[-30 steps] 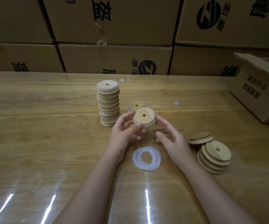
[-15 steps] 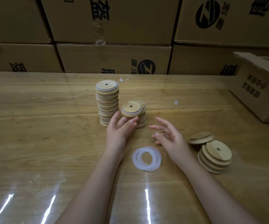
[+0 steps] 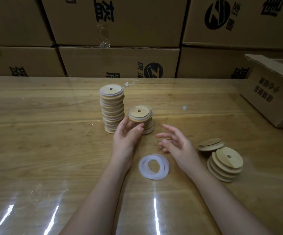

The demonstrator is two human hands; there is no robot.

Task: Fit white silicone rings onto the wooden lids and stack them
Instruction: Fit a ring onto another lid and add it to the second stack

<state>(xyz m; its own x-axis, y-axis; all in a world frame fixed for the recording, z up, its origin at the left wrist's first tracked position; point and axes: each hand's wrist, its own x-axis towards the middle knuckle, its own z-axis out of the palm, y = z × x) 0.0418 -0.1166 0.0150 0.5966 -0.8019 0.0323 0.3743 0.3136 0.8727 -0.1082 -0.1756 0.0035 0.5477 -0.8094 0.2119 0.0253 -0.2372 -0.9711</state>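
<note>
Head view: a round, smooth-grained wooden lid [image 3: 139,114] lies flat, its small centre hole facing up, atop a short stack [image 3: 149,128] beside a taller stack [image 3: 112,109] on the glossy desk [image 3: 35,150]. The left hand [image 3: 126,135] holds the lid's near edge between thumb and fingers. The right hand [image 3: 177,145] hovers empty, fingers spread. Translucent white silicone rings [image 3: 144,167] lie flat between the wrists.

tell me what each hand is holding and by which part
Left hand pinches the ringed lid by its near rim, atop the short stack; right hand holds nothing.
</note>
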